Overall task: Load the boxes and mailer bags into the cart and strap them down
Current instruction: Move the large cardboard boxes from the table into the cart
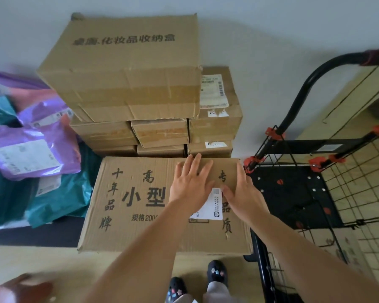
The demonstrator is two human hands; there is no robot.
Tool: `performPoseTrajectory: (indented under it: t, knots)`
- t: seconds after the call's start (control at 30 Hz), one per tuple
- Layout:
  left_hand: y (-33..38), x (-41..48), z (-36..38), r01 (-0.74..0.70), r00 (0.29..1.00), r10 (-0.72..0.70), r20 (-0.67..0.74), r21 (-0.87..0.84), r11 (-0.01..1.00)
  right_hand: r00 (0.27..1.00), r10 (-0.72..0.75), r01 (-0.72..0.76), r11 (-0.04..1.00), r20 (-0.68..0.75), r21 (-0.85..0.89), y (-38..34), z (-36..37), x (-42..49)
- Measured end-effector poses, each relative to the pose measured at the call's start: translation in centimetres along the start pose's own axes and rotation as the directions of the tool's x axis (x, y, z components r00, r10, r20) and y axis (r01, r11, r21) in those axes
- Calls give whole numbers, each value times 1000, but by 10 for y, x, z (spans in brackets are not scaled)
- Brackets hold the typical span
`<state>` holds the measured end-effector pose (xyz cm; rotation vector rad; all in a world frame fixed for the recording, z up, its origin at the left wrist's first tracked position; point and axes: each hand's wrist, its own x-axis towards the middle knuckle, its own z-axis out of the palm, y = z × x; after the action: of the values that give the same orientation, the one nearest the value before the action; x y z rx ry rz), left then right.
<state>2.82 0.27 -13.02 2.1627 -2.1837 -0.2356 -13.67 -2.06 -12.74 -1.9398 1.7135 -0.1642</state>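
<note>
A wide flat cardboard box (140,206) with black printed characters lies in front of me on the floor. My left hand (190,184) rests flat on its top near the far right corner, fingers spread. Beside it, my right hand (241,193) lies on the box's right edge, thumb on a white shipping label (214,206). Behind stands a stack of smaller boxes (162,132) topped by a large box (127,71). Purple and teal mailer bags (31,154) are piled at the left. The black wire-sided cart (293,193) stands at the right with nothing on its deck.
The cart's curved black handle (311,79) rises at the right, with orange clips on its wire panels. A white wall is behind the boxes. My feet in black clogs (214,272) stand just before the flat box. A blurred reddish shape fills the bottom-left corner.
</note>
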Motion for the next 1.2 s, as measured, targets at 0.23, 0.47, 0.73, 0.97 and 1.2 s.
performPoseTrajectory:
  t: [0.23, 0.47, 0.73, 0.97, 1.2]
  knots:
    - [2, -4, 10, 28, 998, -28, -54, -5, 1000, 993, 94, -106, 980, 75, 167, 7, 3, -1]
    - [3, -5, 15, 44, 996, -46, -78, -26, 999, 958, 177, -256, 884, 226, 391, 14, 5, 1]
    - [4, -5, 14, 57, 996, -59, -64, -39, 998, 923, 195, -366, 711, 331, 601, 14, 6, 2]
    - [6, -6, 8, 61, 998, -62, -31, -44, 997, 912, 218, -401, 653, 348, 643, 14, 4, -7]
    - [4, -13, -6, 93, 995, -96, -33, -73, 993, 912, 263, -409, 646, 314, 645, 12, -6, -13]
